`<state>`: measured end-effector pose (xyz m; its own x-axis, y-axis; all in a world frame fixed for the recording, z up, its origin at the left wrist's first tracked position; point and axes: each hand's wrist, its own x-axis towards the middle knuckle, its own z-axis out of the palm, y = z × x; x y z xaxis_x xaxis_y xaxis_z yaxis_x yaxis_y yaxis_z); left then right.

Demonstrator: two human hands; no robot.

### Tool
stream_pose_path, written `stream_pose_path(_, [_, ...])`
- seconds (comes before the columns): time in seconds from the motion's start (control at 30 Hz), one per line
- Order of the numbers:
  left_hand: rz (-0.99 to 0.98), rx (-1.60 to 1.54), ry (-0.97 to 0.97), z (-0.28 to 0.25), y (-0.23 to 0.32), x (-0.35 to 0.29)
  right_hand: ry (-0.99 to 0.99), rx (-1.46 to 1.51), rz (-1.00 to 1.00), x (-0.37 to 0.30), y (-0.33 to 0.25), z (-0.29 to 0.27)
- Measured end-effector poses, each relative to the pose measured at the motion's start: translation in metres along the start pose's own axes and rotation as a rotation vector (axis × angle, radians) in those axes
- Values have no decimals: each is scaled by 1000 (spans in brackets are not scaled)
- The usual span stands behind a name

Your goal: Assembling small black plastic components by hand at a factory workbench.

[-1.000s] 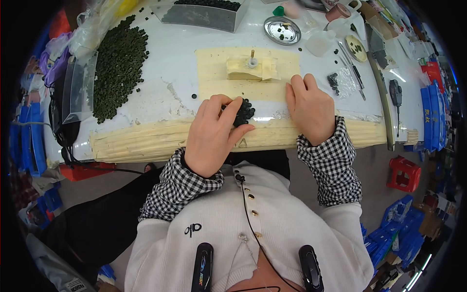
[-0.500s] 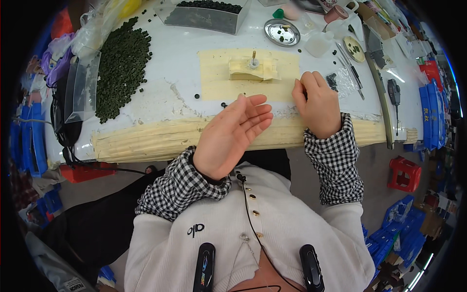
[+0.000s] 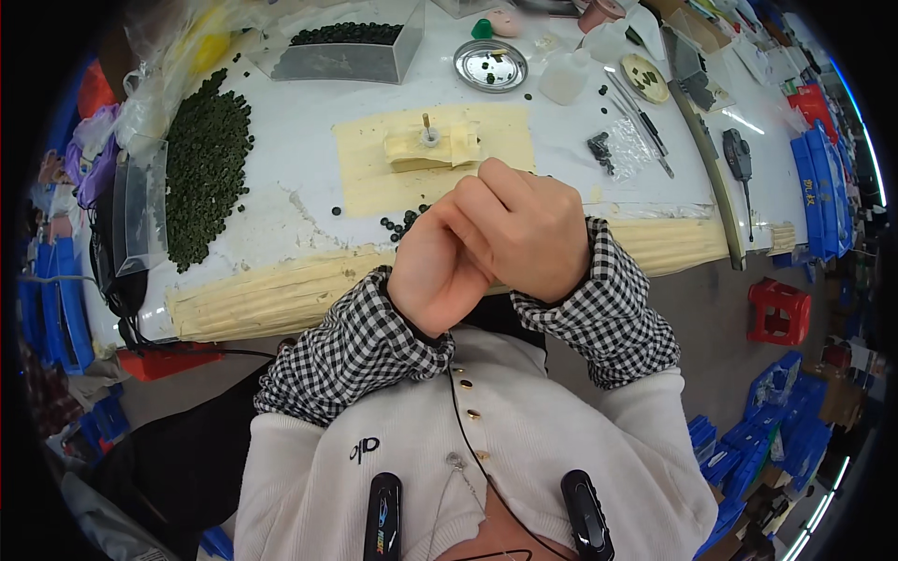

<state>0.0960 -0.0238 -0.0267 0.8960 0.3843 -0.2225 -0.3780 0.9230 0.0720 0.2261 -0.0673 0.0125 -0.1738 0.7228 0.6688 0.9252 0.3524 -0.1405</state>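
In front of me, just over the table's near edge, my two hands meet. My left hand [image 3: 432,271] is palm up, its fingers hidden behind the right. Curled over it is my right hand [image 3: 541,232], closed; whatever it may hold cannot be made out. Several small round black pieces [image 3: 404,225] lie beside the left hand. Beyond the hands, a block wrapped in yellow tape [image 3: 412,151] carries a white round fitting [image 3: 429,139] with an upright brass-coloured pin [image 3: 427,122]. It sits on a yellow sheet [image 3: 360,178].
A large heap of dark green pieces [image 3: 208,173] spreads at the left. Farther back stand a clear bin [image 3: 337,64] of dark pieces and a round metal dish [image 3: 491,65]. Tweezer-like tools [image 3: 645,126], a small plastic bag [image 3: 631,148] and a walkie-talkie [image 3: 739,159] lie right.
My right hand has moved left onto my left hand, closing over its fingers. More black pieces show on the table beside the left hand. The view has shifted slightly right.
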Motion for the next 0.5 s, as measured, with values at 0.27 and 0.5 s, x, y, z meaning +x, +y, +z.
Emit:
stream_pose_path(0.27, [134, 102, 286, 39, 4, -6, 29, 311, 247, -4, 32, -23])
stream_pose_path(0.5, [169, -73, 97, 23, 53, -44, -413, 56, 173, -47, 51, -34])
